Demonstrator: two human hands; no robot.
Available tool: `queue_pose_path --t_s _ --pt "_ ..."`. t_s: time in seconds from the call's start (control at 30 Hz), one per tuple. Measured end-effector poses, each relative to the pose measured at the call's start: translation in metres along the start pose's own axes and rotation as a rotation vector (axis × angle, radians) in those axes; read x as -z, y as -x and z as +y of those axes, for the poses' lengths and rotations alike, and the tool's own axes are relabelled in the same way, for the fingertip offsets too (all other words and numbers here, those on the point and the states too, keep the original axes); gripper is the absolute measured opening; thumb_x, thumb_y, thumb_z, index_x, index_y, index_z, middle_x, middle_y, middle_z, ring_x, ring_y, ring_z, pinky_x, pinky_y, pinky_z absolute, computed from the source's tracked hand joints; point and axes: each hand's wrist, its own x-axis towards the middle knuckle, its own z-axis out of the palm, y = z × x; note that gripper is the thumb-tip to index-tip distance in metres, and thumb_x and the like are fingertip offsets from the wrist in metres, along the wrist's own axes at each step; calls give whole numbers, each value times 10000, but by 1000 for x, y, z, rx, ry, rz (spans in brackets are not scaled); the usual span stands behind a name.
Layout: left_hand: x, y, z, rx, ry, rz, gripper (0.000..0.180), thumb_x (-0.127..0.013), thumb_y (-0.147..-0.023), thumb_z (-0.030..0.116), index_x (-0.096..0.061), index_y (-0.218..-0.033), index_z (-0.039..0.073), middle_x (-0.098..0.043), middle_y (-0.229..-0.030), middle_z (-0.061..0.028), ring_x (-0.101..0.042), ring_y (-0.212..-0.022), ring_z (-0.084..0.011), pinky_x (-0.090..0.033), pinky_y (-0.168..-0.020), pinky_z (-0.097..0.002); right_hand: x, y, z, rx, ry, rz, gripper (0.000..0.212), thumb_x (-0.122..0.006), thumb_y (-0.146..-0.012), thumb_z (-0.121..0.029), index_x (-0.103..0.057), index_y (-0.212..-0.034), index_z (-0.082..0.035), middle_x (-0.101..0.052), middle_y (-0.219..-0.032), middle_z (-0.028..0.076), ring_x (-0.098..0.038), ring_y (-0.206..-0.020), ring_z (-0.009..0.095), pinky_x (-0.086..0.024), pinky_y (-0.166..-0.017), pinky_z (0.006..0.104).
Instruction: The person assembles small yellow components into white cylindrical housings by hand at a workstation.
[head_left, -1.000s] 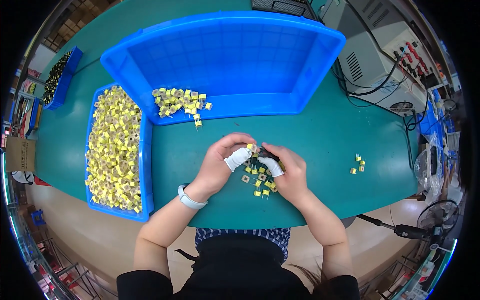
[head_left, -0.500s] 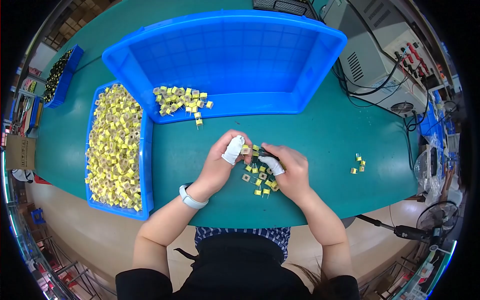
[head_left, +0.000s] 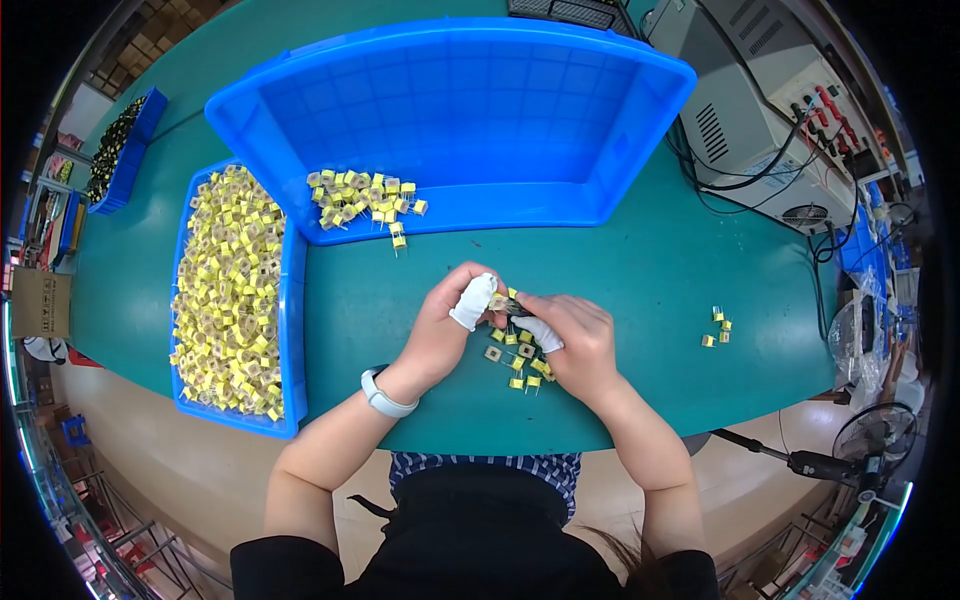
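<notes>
My left hand (head_left: 442,318), a white cover on its thumb, pinches a small yellow wire-legged component (head_left: 497,300). My right hand (head_left: 588,348), also with a white-covered thumb, is closed around a small dark tool (head_left: 519,307), whose tip meets the component; the fingers hide most of the tool, so its exact kind does not show. Below and between the hands, several loose yellow components (head_left: 525,351) lie on the green table, some with their thin legs visible.
A large blue bin (head_left: 450,215) lies on its side beyond my hands, with yellow components (head_left: 360,195) inside its left end. A blue tray (head_left: 294,340) full of them stands at left. Several more (head_left: 717,327) lie at right, below a grey instrument (head_left: 745,110) with cables.
My right hand has shifted slightly left, bringing the dark tool onto the component in my left hand. The loose components on the table look unmoved.
</notes>
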Motion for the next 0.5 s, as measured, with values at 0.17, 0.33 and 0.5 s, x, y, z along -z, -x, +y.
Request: queue_pose_path --t_s 0.17,0.33,0.5 --pt "-1 0 1 19 99 7 189 -548 -1067 258 -565 -1097 73 -594 -1012 -32 -577 -855 -134 -496 -830 -291 2 0 -2 -6 6 -6 321 -689 -750 30 -717 -1067 -9 -753 -965 143 -738 -854 317 -566 -727 403" --pt "1 1 2 16 85 -5 149 -542 -1065 213 -570 -1094 70 -591 -1011 -31 -577 -852 -135 -495 -830 -293 0 -1 -1 8 -1 24 305 -690 -759 24 -717 -1061 -10 -754 -963 143 -738 -849 315 -563 -721 401" --pt "0 1 4 34 54 -21 141 -546 -1063 206 -569 -1091 69 -588 -1011 -30 -578 -855 -137 -491 -830 -292 2 -1 -1 0 8 12 294 -690 -762 23 -718 -1053 -10 -754 -967 146 -738 -842 314 -562 -716 400"
